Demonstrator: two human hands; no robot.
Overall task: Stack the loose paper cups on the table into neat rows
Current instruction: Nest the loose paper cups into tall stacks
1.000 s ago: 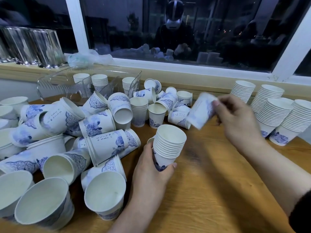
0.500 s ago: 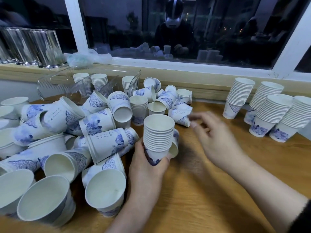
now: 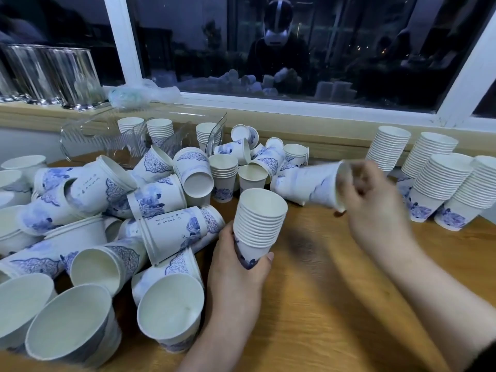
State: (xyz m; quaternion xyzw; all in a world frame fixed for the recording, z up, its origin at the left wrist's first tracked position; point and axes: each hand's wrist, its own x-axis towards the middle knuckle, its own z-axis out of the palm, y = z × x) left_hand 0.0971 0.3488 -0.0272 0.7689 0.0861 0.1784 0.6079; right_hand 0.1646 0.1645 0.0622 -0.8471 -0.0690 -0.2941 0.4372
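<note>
Wooden table [image 3: 308, 304]: our left hand [image 3: 236, 267] grips the centre stack [image 3: 259, 220], and our right hand [image 3: 373, 205], bare a moment ago, now pinches a loose cup [image 3: 322, 187] at one o'clock, next to nest.

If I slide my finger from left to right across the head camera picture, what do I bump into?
Pile of loose paper cups → left hand holding a stack of cups → right hand gripping a blurred cup → tall finished cup stacks.
</note>
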